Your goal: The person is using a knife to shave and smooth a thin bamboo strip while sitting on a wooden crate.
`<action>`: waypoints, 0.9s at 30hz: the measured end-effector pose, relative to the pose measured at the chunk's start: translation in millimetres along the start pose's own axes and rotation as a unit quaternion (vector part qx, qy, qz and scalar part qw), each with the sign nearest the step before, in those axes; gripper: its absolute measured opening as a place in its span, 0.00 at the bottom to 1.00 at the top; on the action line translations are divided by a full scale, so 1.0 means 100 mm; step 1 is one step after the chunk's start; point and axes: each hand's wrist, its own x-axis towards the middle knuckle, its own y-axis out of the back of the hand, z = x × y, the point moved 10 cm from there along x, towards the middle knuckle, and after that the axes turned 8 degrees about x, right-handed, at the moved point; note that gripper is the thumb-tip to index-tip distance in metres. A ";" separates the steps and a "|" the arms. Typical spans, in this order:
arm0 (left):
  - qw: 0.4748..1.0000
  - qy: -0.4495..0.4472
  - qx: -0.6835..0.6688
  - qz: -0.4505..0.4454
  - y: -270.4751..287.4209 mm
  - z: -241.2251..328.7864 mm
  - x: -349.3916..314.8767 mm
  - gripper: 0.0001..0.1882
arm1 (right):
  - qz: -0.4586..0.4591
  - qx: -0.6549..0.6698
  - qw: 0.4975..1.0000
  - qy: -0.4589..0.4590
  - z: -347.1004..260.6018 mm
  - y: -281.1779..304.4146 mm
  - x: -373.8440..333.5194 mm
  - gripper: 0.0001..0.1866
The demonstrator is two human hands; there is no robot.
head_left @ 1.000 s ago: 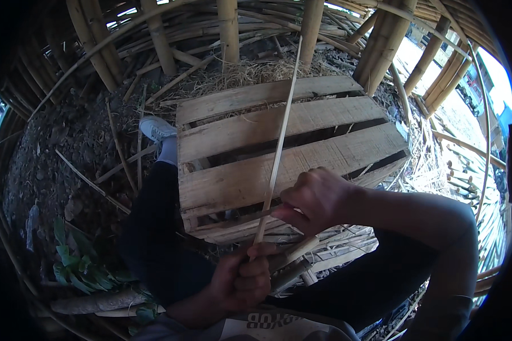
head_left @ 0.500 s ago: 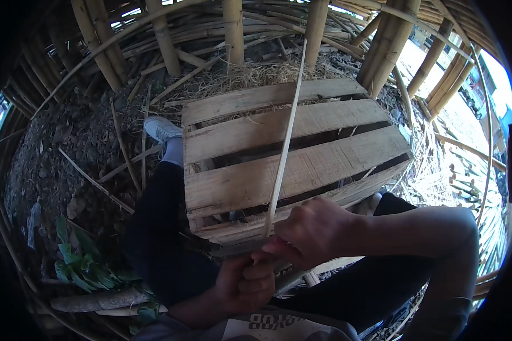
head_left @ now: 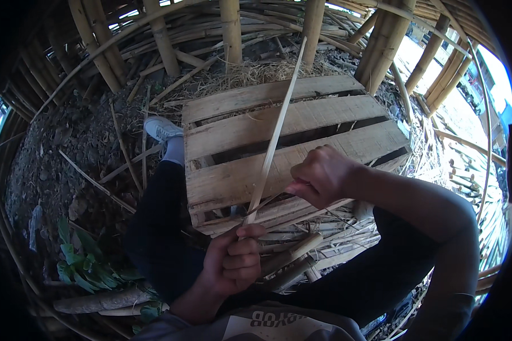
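A left hand (head_left: 237, 258) clamps a bamboo strip (head_left: 274, 139) low down, apparently for steadiness, angling it between twelve and one o'clock over a slatted wooden crate (head_left: 227, 184), while the right hand (head_left: 321, 176), apart at half past one, grips a thin blade-like piece (head_left: 270, 200) crossing it.

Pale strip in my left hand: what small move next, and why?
Perhaps tighten your left hand around the pale strip, since the thin piece extending from your right hand crosses it just above that grip, where slipping seems possible.
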 end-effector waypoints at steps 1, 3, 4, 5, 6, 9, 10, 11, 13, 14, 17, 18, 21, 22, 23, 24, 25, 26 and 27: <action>1.000 0.001 0.009 0.004 0.03 0.02 0.00 0.04 | 0.002 -0.006 1.000 -0.023 0.08 0.03 -0.02 0.24; 1.000 0.000 0.017 0.005 0.05 0.05 -0.01 0.03 | 0.003 -0.014 0.999 -0.044 0.08 0.06 -0.02 0.23; 1.000 0.001 0.008 0.002 0.03 0.07 -0.03 0.07 | -0.001 0.008 0.998 -0.058 0.03 0.05 -0.04 0.23; 1.000 -0.001 0.001 -0.001 0.01 0.11 -0.04 0.12 | -0.003 0.031 0.997 -0.068 -0.03 0.05 -0.04 0.23; 1.000 -0.003 0.000 -0.002 0.00 0.14 -0.06 0.12 | -0.006 0.031 0.997 -0.066 -0.17 0.04 -0.04 0.23; 0.996 0.001 0.087 -0.007 -0.01 0.13 -0.07 0.13 | 0.024 0.107 0.993 -0.041 -0.56 0.07 0.00 0.23; 0.995 -0.015 0.097 -0.008 0.00 0.10 -0.04 0.12 | 0.018 0.080 0.996 -0.046 -0.59 0.04 0.01 0.23; 0.994 -0.030 0.109 -0.008 0.00 0.09 -0.01 0.11 | 0.014 0.054 0.997 -0.051 -0.60 0.01 0.02 0.23; 0.992 -0.037 0.117 -0.004 0.01 0.06 -0.01 0.11 | 0.009 0.072 0.996 -0.056 -0.51 -0.12 0.02 0.23; 0.991 -0.049 0.127 -0.001 0.02 0.07 -0.02 0.11 | 0.003 0.089 0.994 -0.058 -0.51 -0.16 0.05 0.22; 0.983 -0.040 0.178 0.036 0.17 0.00 -0.05 0.11 | -0.013 0.093 0.995 -0.032 -0.68 -0.17 0.09 0.21; 0.983 -0.039 0.177 0.037 0.16 -0.01 -0.05 0.11 | -0.013 0.094 0.995 -0.033 -0.65 -0.17 0.09 0.21; 0.977 -0.044 0.193 0.084 0.21 0.04 -0.02 0.12 | -0.055 0.036 0.997 -0.043 -0.40 -0.26 0.10 0.20; 0.983 -0.034 0.163 0.073 0.20 0.09 -0.01 0.13 | -0.037 0.017 0.999 -0.017 -0.33 -0.26 0.08 0.21; 0.989 -0.028 0.135 0.062 0.16 0.11 -0.02 0.13 | -0.019 -0.001 1.000 0.013 -0.29 -0.25 0.08 0.21; 0.989 -0.027 0.135 0.063 0.15 0.12 -0.04 0.13 | 0.007 0.012 1.000 0.022 -0.23 -0.19 0.08 0.23; 0.989 -0.011 0.134 0.062 0.14 0.09 -0.05 0.15 | 0.008 0.012 1.000 0.021 -0.11 -0.15 0.08 0.23; 0.989 0.004 0.134 0.060 0.13 0.05 -0.06 0.17 | 0.018 -0.046 0.997 -0.055 0.16 -0.04 0.11 0.23; 0.989 0.004 0.135 0.061 0.15 0.02 -0.05 0.17 | 0.028 -0.103 0.986 -0.131 0.37 0.04 0.09 0.23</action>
